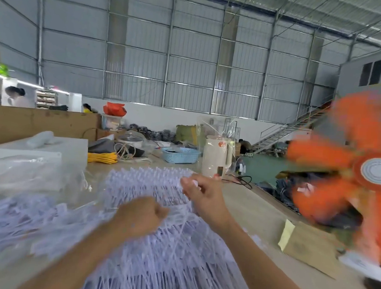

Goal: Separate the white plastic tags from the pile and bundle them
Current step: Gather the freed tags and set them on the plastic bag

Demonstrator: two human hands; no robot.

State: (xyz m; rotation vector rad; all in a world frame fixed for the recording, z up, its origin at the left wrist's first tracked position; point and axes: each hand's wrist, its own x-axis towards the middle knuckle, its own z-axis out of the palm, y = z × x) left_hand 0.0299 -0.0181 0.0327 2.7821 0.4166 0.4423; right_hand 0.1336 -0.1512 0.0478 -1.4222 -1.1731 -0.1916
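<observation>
Pinching tag ends with right hand (201, 194), gripping strands in fisted left hand (140, 215), apparently tensioning white plastic tags (157, 248) for separating from pile (15, 221).

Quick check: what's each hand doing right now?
Left hand: fist curled, gripping strands of the white plastic tags.
Right hand: fingers pinching tag strands at the far edge.

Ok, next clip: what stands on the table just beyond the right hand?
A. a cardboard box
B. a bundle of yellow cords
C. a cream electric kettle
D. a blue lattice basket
C: the cream electric kettle stands upright directly behind the right hand, while the blue basket sits further left.
</observation>
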